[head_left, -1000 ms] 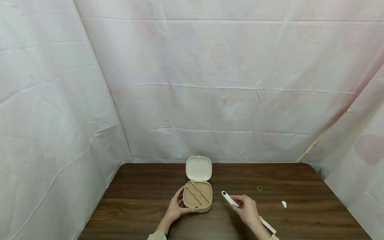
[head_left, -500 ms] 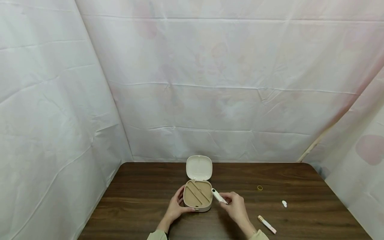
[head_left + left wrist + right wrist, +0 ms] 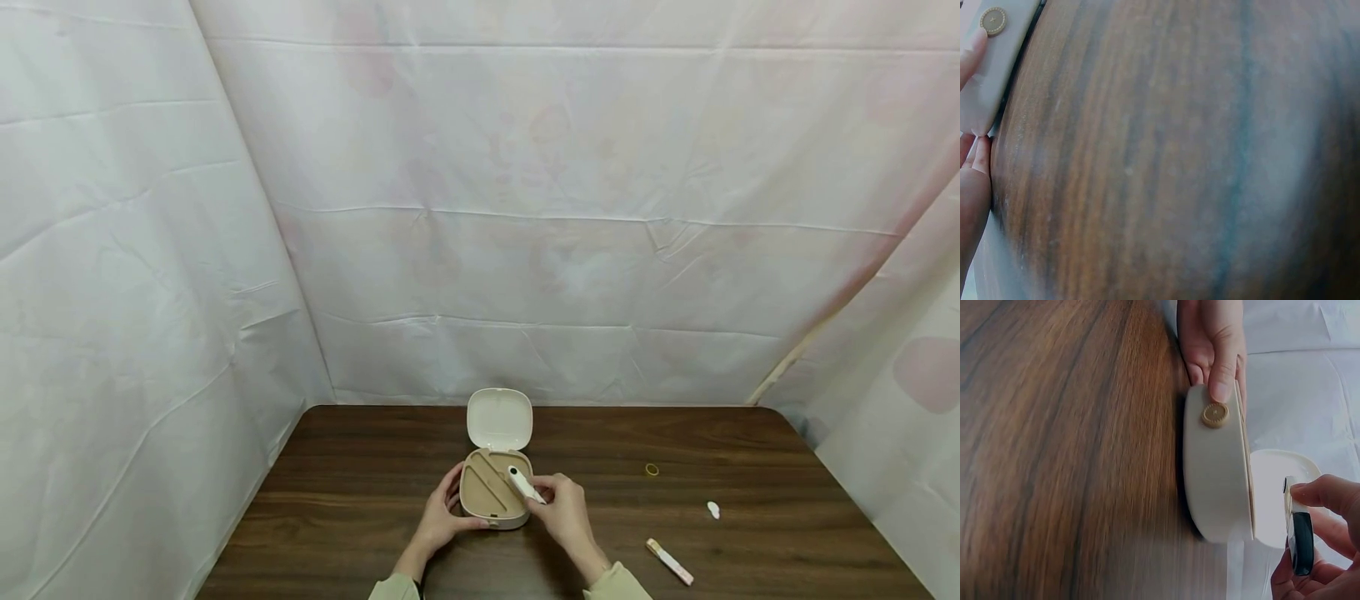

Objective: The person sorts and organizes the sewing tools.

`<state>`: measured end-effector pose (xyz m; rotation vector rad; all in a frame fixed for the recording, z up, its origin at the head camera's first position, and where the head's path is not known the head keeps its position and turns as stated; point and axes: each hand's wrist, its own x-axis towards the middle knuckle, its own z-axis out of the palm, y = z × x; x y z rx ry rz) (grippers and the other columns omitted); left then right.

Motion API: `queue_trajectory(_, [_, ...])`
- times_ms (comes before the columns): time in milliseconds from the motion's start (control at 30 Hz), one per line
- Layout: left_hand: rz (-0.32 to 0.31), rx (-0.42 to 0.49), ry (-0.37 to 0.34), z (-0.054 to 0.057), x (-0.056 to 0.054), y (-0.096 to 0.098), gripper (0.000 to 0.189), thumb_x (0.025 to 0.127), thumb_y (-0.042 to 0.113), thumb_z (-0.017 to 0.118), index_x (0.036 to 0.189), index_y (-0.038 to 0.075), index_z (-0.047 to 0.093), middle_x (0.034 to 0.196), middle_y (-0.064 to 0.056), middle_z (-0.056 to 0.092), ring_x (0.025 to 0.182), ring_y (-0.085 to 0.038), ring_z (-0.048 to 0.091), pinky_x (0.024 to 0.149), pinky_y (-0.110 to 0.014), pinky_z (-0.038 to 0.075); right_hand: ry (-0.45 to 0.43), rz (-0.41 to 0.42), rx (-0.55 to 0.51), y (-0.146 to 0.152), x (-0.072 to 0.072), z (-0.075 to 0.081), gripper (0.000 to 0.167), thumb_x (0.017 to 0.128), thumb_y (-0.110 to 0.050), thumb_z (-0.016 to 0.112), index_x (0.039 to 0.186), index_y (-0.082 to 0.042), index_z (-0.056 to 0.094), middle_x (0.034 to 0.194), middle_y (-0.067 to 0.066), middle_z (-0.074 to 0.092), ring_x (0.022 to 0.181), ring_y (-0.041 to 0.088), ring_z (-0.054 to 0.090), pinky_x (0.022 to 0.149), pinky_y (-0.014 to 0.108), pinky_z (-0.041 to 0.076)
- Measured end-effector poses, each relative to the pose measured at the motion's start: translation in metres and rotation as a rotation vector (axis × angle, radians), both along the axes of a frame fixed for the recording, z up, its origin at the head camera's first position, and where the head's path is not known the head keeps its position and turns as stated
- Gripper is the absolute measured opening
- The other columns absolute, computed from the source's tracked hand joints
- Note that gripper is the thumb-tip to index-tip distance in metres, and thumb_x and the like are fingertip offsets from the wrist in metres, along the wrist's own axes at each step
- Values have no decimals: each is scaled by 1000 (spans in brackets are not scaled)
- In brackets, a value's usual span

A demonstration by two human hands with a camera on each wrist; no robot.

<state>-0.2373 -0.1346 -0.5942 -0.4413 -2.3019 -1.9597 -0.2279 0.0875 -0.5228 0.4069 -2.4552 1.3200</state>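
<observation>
A cream box [image 3: 510, 523] with a beige inner tray stands on the table, its white lid [image 3: 499, 419] tipped back. Diagonal dividers cross the tray. My left hand [image 3: 438, 517] grips the box's left side, thumb at the front next to a round gold-toned button [image 3: 1215, 415]. Between thumb and fingers, my right hand [image 3: 562, 510] pinches a slim white device [image 3: 523, 483] with a dark spot at its tip. It is held tilted over the right part of the tray. The right wrist view shows a dark end on this device [image 3: 1302, 544]. Its exact kind is unclear.
On the wooden table [image 3: 360, 483], to the right, lie a yellow ring [image 3: 652, 470], a small white piece [image 3: 713, 510] and a slim pink-and-white stick [image 3: 670, 562] with a gold-coloured end. Pale fabric [image 3: 555, 275] hangs behind the table and at both sides.
My right hand has carried the white device leftward, from beside the box to over its tray. The stick, earlier partly behind my arm, is now fully visible. My left hand has stayed put.
</observation>
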Motion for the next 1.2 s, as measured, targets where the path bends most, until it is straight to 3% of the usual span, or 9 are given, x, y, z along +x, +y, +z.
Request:
queue_trajectory(200, [5,7,-14,-1,-1,0,100,57,9,82,137,-2,23,137,-22,30,122,-35,33,93,-24,36,-5,5,8,-10,-4,0,21,60,4,72,80,2,69,64,0,54,57,10,49,49,18,41])
queue_trajectory(567, [-21,33,-47,25,10,4,98,59,5,81,136,-7,22,137,-26,27,122,-39,29,94,-28,35,25,18,41,-26,-14,0,21,60,4,71,81,2,69,63,2,54,55,9,49,48,17,41])
queue_trajectory(867, [-16,29,-47,23,10,3,98,59,7,82,136,-6,23,137,-25,28,122,-38,30,95,-30,35,55,33,67,-37,-23,-5,22,59,2,71,81,-3,71,62,2,55,54,9,49,48,18,39])
queue_trajectory(1200, [-2,21,-51,21,8,3,99,58,7,82,136,-6,23,136,-25,30,122,-37,31,94,-26,35,14,56,66,-45,-31,-10,20,59,5,71,76,-6,69,60,1,54,53,4,43,45,17,35])
